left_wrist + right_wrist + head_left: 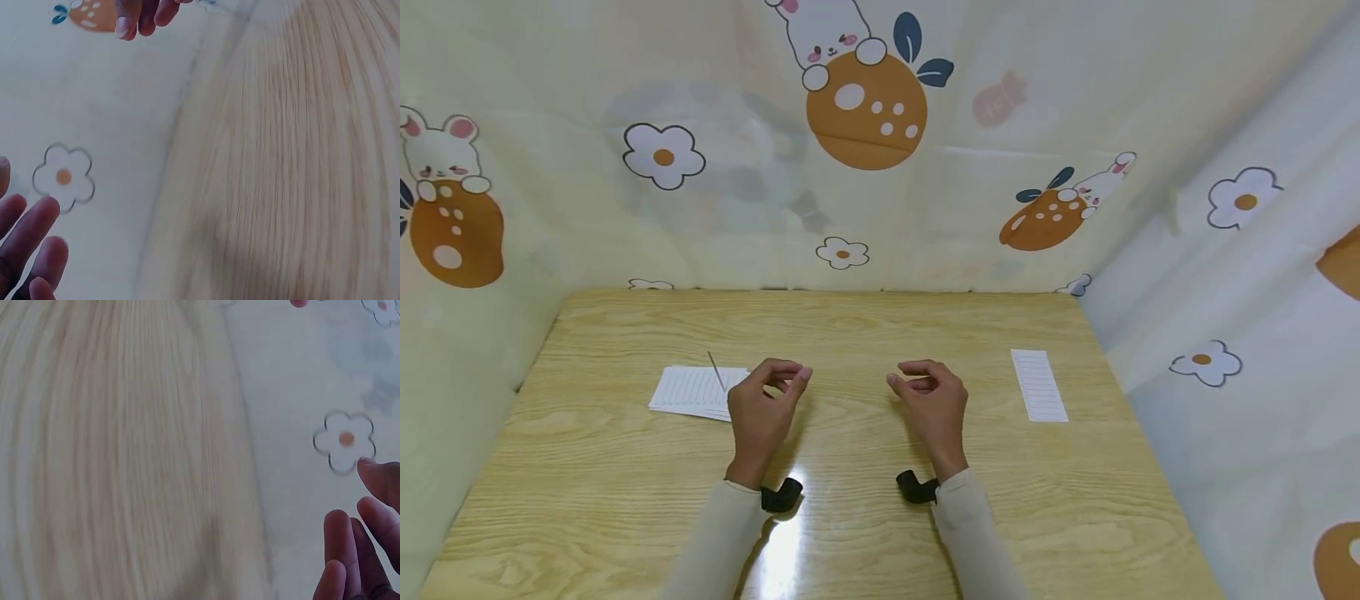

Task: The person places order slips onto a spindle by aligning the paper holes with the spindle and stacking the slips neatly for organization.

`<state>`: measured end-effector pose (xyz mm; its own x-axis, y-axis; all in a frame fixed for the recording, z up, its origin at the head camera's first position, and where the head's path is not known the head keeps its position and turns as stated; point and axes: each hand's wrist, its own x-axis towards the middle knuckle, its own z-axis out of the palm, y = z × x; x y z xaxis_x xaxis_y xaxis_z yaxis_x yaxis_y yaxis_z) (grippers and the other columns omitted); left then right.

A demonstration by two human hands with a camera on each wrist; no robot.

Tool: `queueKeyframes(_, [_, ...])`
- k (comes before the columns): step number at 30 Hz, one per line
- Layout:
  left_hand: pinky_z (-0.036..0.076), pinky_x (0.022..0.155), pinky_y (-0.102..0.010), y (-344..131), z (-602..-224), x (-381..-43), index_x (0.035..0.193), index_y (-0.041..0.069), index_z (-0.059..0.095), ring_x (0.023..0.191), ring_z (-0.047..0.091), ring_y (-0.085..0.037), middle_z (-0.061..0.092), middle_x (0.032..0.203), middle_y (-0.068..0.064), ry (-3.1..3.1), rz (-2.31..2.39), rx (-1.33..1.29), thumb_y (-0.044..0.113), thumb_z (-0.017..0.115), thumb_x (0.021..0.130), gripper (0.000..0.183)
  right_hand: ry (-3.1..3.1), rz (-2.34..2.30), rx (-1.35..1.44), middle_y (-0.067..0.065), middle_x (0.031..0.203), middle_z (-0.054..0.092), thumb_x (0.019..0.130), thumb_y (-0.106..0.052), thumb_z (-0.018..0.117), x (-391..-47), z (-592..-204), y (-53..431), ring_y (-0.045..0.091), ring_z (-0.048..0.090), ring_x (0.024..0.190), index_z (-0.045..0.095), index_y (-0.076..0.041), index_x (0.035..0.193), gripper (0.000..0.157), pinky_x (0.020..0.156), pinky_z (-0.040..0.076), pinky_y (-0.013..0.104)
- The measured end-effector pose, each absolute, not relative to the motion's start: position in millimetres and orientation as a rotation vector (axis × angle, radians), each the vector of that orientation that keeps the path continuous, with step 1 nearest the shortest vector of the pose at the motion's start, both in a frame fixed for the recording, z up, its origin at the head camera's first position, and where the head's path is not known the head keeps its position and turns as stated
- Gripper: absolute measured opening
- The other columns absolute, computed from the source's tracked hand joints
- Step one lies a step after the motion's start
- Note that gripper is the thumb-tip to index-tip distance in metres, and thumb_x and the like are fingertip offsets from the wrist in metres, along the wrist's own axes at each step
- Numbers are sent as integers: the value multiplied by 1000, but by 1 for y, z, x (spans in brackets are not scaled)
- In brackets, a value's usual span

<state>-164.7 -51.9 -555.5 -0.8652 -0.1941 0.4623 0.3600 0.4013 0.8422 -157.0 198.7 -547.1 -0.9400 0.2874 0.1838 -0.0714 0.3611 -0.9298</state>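
My left hand (763,412) hovers over the table left of centre, its fingers loosely bent toward the thumb and nothing between them. Just beyond its wrist side lies a small stack of white lined paper strips (688,390), partly covered by the hand in the head view. A thin dark stick (716,372) slants across that stack. Opposite, my right hand (936,408) is held in a similar loose curl and holds nothing. A single white lined strip (1039,385) lies farther to its right. Both wrist views show relaxed, slightly spread fingers (45,215) with no object in them.
The wood-grain table (850,333) meets a pale curtain (730,225) printed with rabbits, fruit and flowers at the back and sides. A black camera mount (782,495) sits on the left wrist, with a matching mount (916,487) on the right.
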Motion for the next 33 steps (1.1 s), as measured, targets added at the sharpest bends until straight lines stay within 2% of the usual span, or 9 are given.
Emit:
queueKeyframes(7, [44,51,-17,-23,-557,-174,97,16,79,68,66,-13,82,91,1,-2199,-1546,-231,27,88,89,16,-2289,1540,-342,4,109,78,85,-28,91,-147,-545,231,21,73,84,81,-9,108,31,69,57,22])
queueKeyframes(11, [45,52,-19,-5,-561,-179,98,17,79,68,68,-16,83,92,0,-2197,-1607,-263,27,89,88,17,-2282,1490,-424,4,109,78,85,-29,92,-141,-547,248,17,73,84,81,-11,108,31,69,56,21])
queueKeyframes(18, [52,70,-26,27,-568,-186,100,17,79,70,68,-15,83,95,0,-2261,-1690,-299,29,89,88,20,-2240,1426,-508,3,110,78,87,-29,90,-131,-553,276,9,73,83,82,-12,109,30,67,56,21])
queueKeyframes(25, [53,69,-25,54,-574,-194,102,16,78,73,70,-15,83,97,2,-2345,-1692,-318,31,89,87,23,-2193,1354,-585,5,106,80,87,-27,90,-124,-554,298,6,73,81,82,-12,108,27,67,55,16])
queueKeyframes(33, [53,68,-25,79,-581,-202,102,16,78,74,71,-15,83,99,3,-2405,-1664,-403,34,88,88,25,-2118,1348,-696,15,107,80,87,-22,90,-118,-558,321,2,73,83,82,-7,111,29,70,55,12])
